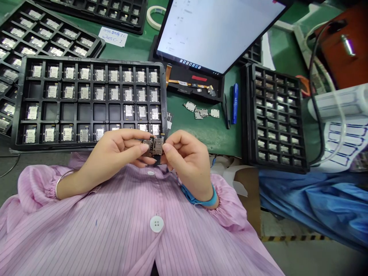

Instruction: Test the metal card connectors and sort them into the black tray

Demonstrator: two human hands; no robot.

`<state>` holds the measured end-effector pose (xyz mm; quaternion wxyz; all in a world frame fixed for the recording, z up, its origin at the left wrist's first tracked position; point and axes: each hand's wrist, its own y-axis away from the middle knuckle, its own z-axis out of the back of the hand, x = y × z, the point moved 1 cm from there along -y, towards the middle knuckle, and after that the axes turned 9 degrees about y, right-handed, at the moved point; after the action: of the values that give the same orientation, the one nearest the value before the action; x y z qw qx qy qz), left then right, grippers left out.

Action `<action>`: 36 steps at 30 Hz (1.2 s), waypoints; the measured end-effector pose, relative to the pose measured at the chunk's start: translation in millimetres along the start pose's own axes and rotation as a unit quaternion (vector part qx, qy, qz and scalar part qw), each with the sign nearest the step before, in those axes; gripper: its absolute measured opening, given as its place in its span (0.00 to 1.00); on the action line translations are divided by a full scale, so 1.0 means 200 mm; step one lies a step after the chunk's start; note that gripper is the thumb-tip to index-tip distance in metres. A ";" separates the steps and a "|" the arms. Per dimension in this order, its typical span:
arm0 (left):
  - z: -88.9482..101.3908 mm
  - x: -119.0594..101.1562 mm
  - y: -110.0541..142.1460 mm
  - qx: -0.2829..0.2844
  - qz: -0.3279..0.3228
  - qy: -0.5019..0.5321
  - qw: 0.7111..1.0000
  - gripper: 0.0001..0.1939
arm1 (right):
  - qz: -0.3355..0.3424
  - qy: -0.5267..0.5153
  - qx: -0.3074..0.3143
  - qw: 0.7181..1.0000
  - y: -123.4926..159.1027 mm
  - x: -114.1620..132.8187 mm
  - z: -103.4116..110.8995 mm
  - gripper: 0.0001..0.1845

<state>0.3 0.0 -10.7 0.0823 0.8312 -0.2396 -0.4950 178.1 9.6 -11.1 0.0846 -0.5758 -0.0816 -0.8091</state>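
Observation:
Just beyond the front edge of a black compartment tray [135, 65], both hands meet over small circuit boards with metal shields. My left hand [120, 150] is closed in a pinch on one small circuit board [148, 147], its thumb on top. Right beside that, a second circuit board [158, 147] is pinched at its right edge by my right hand [188, 161]. Whether the two boards are joined or only touching I cannot tell. Rows of similar silvery boards sit in the tray, and several of its middle compartments hold none.
More filled trays lie at the left [61, 28] and right [273, 115]. A laptop-like screen [212, 30] stands at the back over a black box [207, 96] with flex cables. Loose metal pieces [201, 112], tweezers [226, 111] and a blue marker [235, 103] lie on the green mat.

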 end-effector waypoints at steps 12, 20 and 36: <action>0.01 0.00 0.01 0.003 -0.019 0.010 1.000 0.10 | 0.009 0.010 -0.010 1.000 -0.01 -0.01 0.01 0.09; 0.01 0.00 0.01 -0.009 -0.021 -0.029 0.999 0.11 | 0.004 0.031 -0.020 0.999 0.00 0.00 0.01 0.09; 0.02 -0.01 0.02 -0.023 -0.030 -0.072 0.997 0.13 | 0.029 0.038 -0.017 0.999 0.00 -0.01 0.01 0.10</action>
<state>-4.7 -3.1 -9.5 0.0689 0.7978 -0.2090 -0.5614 180.2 10.4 -12.5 0.1010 -0.5480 -0.0481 -0.8290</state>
